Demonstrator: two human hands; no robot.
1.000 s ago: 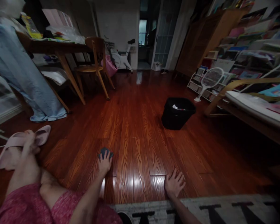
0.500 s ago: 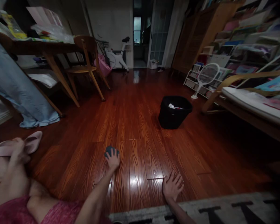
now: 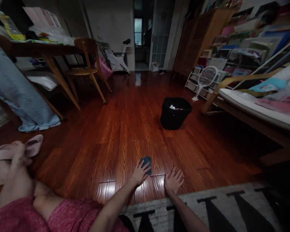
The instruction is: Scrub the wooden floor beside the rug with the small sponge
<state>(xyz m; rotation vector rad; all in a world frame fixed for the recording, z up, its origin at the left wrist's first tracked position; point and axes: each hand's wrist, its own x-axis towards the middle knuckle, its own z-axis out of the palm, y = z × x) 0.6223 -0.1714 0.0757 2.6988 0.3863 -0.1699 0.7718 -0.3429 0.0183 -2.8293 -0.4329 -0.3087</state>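
Observation:
My left hand (image 3: 140,174) lies with spread fingers on top of a dark teal cloth (image 3: 148,163) and presses it against the wooden floor (image 3: 120,129). Part of the cloth shows beyond the fingertips; the rest is hidden under the hand. To the right, my right hand (image 3: 174,181) rests flat on the boards, fingers stretched and apart, with nothing in it. It is close to the edge of a grey and black patterned rug (image 3: 183,209).
A black trash bin (image 3: 175,116) stands ahead on the right. Farther right are a low wooden-framed seat (image 3: 261,109) and a white racket (image 3: 206,77). On the left are a chair (image 3: 87,69), a table (image 3: 38,48) and pink slippers (image 3: 35,146).
My left hand has slid the cloth to the right and slightly nearer, towards the right hand. The right hand stays flat on the floor. The whole view has shifted slightly.

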